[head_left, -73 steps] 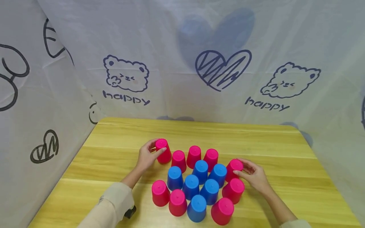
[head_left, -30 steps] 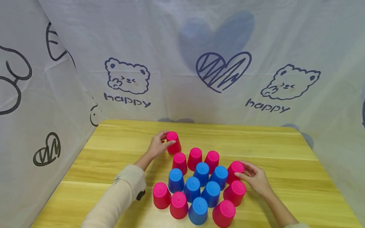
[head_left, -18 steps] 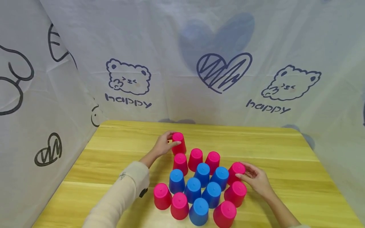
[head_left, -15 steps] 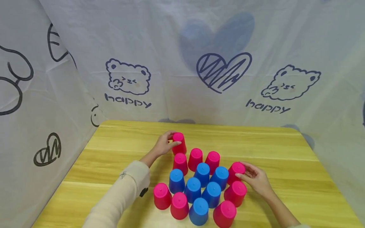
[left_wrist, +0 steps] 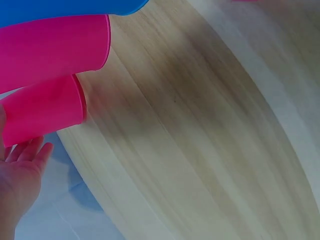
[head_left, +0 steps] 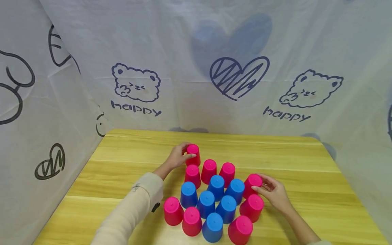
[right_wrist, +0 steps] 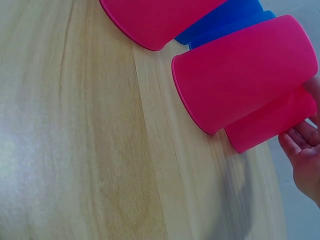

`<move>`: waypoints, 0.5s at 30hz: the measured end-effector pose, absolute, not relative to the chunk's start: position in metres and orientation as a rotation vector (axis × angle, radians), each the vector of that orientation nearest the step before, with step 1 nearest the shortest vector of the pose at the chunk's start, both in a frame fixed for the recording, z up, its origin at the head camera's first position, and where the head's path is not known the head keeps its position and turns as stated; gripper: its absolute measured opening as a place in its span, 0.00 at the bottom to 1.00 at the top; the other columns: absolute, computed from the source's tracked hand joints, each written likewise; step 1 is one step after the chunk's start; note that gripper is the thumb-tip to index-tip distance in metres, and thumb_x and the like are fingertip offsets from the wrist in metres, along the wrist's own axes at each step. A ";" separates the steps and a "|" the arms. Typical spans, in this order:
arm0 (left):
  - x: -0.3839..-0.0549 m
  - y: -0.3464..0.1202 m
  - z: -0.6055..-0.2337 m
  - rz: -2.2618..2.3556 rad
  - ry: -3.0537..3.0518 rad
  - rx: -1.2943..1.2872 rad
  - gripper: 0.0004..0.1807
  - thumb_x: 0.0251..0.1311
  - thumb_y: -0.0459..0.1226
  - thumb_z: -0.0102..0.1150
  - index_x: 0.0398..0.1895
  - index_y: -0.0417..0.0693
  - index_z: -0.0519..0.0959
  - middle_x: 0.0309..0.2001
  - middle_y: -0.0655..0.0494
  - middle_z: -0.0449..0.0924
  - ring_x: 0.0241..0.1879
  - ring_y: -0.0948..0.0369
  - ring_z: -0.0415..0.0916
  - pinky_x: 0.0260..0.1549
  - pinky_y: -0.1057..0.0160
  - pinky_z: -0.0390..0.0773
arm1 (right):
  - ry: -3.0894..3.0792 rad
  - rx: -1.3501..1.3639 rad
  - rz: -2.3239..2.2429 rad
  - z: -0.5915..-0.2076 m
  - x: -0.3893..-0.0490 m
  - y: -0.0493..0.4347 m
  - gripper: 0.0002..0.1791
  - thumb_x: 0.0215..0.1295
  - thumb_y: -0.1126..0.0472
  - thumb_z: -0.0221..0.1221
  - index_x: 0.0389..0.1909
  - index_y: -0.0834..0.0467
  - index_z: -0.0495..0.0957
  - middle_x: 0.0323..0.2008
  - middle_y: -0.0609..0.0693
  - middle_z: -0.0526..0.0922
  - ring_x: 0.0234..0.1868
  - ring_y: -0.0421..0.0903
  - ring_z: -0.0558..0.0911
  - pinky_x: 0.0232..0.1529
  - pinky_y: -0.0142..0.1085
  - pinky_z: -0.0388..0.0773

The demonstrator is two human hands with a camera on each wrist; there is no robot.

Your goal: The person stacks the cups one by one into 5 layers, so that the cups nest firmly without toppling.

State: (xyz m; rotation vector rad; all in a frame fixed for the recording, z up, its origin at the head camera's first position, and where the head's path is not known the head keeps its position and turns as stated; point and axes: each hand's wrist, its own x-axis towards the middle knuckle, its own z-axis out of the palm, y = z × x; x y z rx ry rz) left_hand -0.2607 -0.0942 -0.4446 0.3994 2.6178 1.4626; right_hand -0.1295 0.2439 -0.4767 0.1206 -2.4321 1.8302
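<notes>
My left hand (head_left: 176, 157) grips an upside-down pink cup (head_left: 193, 150) at the back left of the group, thumb on its near side and fingers behind. In the left wrist view that cup (left_wrist: 47, 107) stands just beyond another pink one, and the left hand (left_wrist: 20, 177) shows at the edge. On the right side, my right hand (head_left: 275, 194) holds a second upside-down pink cup (head_left: 252, 181) between thumb and fingers. The right wrist view has this cup (right_wrist: 275, 120) partly hidden behind a nearer pink cup (right_wrist: 245, 75).
Several blue cups (head_left: 206, 200) stand upside down in the middle of the group. More pink cups surround them, such as one at the front left (head_left: 173, 211) and one at the front right (head_left: 240, 229). A printed white cloth (head_left: 183, 85) hangs behind the wooden table (head_left: 122, 163).
My left hand has carried its pink cup to the right and slightly back, to just behind the pink cup at the back left. The right hand and the other cups stay in place.
</notes>
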 end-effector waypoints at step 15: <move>-0.262 -0.087 -0.448 1.412 2.613 0.365 0.26 0.57 0.33 0.59 0.60 0.38 0.67 0.55 0.41 0.74 0.56 0.47 0.72 0.53 0.54 0.76 | -2.414 0.203 1.829 -0.474 -0.129 0.244 0.26 0.53 0.72 0.63 0.54 0.74 0.69 0.39 0.27 0.78 0.41 0.25 0.78 0.42 0.17 0.75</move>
